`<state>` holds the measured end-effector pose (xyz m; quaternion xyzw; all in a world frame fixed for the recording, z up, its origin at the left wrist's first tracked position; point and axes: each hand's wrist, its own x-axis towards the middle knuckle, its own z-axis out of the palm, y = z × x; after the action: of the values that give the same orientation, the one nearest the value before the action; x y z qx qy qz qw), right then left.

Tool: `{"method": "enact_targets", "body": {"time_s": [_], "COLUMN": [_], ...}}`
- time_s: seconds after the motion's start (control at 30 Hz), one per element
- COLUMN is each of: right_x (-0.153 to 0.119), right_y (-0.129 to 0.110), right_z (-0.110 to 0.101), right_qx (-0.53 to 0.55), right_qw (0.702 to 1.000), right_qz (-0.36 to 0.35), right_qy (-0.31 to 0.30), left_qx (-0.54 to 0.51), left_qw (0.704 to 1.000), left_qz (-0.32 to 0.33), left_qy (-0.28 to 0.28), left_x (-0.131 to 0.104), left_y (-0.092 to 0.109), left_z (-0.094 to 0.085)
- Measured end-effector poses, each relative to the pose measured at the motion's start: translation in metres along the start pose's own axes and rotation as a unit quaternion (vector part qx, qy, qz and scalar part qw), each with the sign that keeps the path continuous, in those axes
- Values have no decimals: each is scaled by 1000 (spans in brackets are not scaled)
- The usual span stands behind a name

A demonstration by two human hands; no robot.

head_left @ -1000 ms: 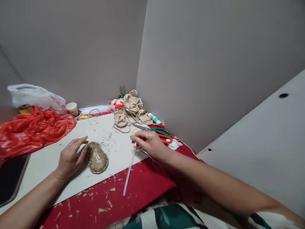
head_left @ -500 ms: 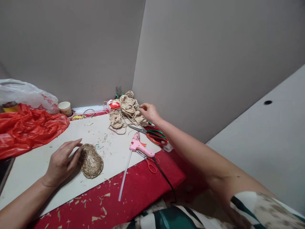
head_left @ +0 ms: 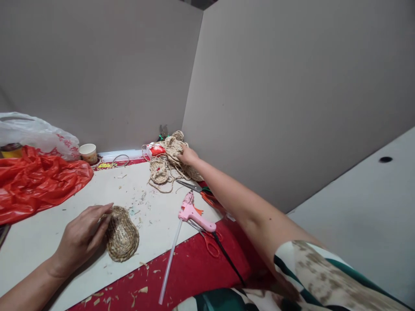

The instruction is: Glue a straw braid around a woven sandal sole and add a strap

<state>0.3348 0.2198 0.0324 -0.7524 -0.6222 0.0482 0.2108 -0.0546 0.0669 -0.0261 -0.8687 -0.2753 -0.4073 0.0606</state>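
A coiled, figure-eight woven straw piece lies flat on the white board. Beside its upper left edge is my left hand, thumb and fingers closed round that edge. My right hand reaches to the far corner and touches the heap of woven straw pieces; its fingertips are partly lost among them. A smaller straw piece with a red spot lies at the heap's near left side, with loose cord around it.
A pink glue gun with a long clear stick lies over red-handled scissors. Larger scissors are partly under my right arm. Red plastic, a white bag and a paper cup stand left. Grey walls rise behind.
My right hand has moved left and onto the straw heap from beside it. My left hand stays at the figure-eight piece. The view has shifted slightly, with the table lower in the picture.
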Motion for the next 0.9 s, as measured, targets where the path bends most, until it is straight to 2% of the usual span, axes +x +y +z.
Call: {"method": "enact_targets", "body": {"time_s": [0.3, 0.6, 0.77, 0.9], "right_x": [20, 43, 28, -1], "right_y": [19, 32, 29, 2], "right_z": [-13, -34, -38, -34], "right_qx": [44, 57, 29, 13], "right_qw": [999, 996, 998, 995], "right_qz": [19, 30, -1, -88], "right_qy": [-20, 66, 51, 56], "left_qx": [-11, 11, 33, 38], "left_qw": [1000, 999, 993, 987], "left_qz": [-7, -34, -96, -126], "left_qy": [-19, -11, -64, -93], "left_x": [-1, 3, 0, -3], "left_y": [-4, -5, -7, -10], "left_z": [0, 3, 5, 8]}}
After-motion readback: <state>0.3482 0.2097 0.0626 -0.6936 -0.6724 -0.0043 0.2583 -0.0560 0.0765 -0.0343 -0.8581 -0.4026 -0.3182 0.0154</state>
